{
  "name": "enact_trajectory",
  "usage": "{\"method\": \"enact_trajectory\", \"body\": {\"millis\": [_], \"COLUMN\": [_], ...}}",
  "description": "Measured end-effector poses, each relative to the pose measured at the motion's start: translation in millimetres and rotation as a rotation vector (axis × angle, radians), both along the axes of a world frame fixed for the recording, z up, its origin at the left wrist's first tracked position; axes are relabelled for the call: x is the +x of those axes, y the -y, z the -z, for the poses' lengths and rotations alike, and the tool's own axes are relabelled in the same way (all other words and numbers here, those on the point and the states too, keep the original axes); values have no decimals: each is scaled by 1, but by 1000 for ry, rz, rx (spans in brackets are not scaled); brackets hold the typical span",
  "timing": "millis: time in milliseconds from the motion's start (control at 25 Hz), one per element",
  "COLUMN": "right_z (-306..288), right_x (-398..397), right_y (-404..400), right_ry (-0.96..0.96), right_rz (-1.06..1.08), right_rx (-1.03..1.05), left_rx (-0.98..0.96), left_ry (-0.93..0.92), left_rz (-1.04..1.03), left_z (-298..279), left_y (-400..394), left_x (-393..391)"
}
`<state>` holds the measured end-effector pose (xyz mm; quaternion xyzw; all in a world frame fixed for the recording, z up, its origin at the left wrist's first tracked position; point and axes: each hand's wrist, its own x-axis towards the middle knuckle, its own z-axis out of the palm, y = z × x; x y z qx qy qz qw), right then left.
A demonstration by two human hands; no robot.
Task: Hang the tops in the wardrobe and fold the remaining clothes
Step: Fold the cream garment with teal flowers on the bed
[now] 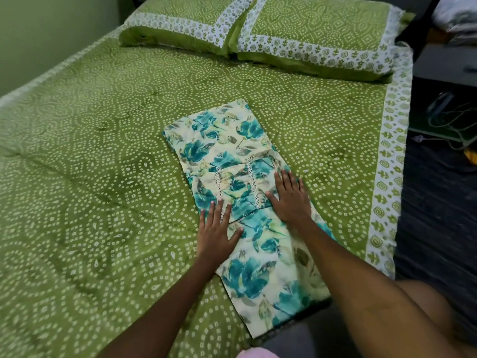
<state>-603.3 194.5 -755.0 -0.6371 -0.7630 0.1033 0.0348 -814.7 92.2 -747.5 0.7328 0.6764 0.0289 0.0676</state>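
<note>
While both hands press flat, fingers straight and holding nothing, the floral garment (240, 192) lies on the bed (103, 151) under the left hand (216, 228) and right hand (290, 200). It looks light, soft and limp; I would pinch its far edge, beyond the fingertips, to fold it.

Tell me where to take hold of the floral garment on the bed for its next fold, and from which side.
Probably pinch the two far corners of the floral garment, reaching over from the near side. It lies flat as a long narrow strip running away from the person, both hands, left hand and right hand, pressing its middle. The far end lies free on the bedspread, so it can fold back.
</note>
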Motion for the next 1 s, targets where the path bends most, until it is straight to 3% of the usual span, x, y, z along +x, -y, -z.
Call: {"method": "enact_trajectory", "body": {"millis": [400, 520, 600, 640, 720, 840, 1000], "right_z": [-5, -13, -23, -29, -42, -45, -58], "right_x": [92, 124, 143, 151, 162, 166, 157], "right_y": [80, 95, 102, 105, 112, 121, 115], "right_ry": [143, -1, -267, -382, -424, -279, -498], "right_rz": [-526, -537, -466, -391, -321, -413, -231], "right_rx": [8, -181, -324, -404, -497, -428, -441], "left_rx": [-5, -32, -42, -30, -22, -1, 85], "left_ry": [23, 36, 57, 108, 250, 338, 524], "left_rz": [538, 686, 753, 757, 673, 532, 284], "left_z": [6, 4, 1, 1, 2, 2, -3], "left_y": [98, 132, 145, 147, 148, 150, 152], "left_x": [22, 21, 16, 15, 16, 24, 34]}}
